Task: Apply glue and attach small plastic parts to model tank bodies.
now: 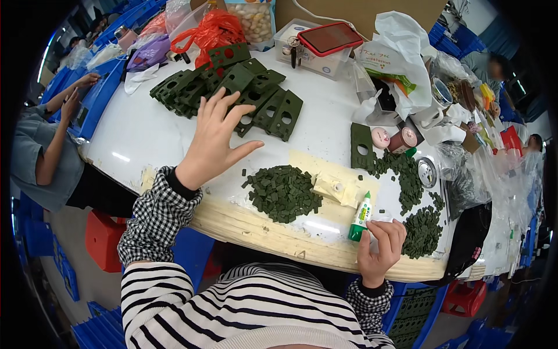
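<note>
Your L hand (212, 142) is empty, fingers spread by the green plates (292, 103); R hand (381, 250) half-curled at green-white bottle (361, 215), can't tell if gripping. Chip pile (285, 192) near edge, prob. for easy reach.

Print you've got in view: glue bottle (360, 217) by your right hand (382, 249) has a white label with green and yellow marking, too small to make out fully. White bag (401, 65) at your back right carries lettering, distorted by creases. Clear box (318, 62) under the red-cased phone (329, 39) shows small bluish print, illegible.
</note>
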Action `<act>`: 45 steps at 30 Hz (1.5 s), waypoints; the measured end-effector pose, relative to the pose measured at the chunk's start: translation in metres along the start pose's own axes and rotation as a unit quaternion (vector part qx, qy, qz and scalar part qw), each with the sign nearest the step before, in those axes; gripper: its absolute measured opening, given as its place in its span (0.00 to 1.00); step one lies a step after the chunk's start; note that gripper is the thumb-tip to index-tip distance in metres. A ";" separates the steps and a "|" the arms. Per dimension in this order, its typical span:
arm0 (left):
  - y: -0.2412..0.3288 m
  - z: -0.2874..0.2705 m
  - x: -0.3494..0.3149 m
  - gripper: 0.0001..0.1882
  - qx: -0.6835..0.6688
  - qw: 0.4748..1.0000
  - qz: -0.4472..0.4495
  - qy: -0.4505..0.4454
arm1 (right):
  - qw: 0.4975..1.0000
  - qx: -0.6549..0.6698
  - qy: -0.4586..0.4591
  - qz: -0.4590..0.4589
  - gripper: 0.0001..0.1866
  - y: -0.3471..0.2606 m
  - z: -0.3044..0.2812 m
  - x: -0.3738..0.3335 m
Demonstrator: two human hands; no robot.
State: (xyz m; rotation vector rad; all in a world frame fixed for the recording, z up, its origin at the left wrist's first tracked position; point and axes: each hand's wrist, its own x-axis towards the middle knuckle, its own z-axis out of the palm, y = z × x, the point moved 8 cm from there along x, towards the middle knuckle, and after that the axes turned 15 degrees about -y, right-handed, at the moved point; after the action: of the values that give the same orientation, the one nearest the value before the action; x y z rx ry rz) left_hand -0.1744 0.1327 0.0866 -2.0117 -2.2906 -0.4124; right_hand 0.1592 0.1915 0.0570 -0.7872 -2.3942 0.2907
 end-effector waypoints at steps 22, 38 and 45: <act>0.036 0.057 0.065 0.24 0.108 0.985 0.076 -0.109 | 1.000 -0.006 0.007 -0.003 0.06 -0.001 -0.001 -0.001; 0.109 -0.029 -0.070 0.19 -0.273 0.894 0.313 -0.171 | 0.899 0.401 -0.157 -0.086 0.42 -0.065 0.002 0.037; 0.101 -0.018 -0.079 0.19 -0.397 0.848 0.332 -0.118 | 0.897 0.366 -0.232 -0.084 0.31 -0.084 0.021 0.049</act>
State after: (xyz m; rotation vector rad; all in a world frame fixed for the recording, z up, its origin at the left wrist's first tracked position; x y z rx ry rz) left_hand -0.0662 0.0631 0.1024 -3.1930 -1.4018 -1.2332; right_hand 0.0756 0.1537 0.0949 -0.1581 -2.4430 1.3345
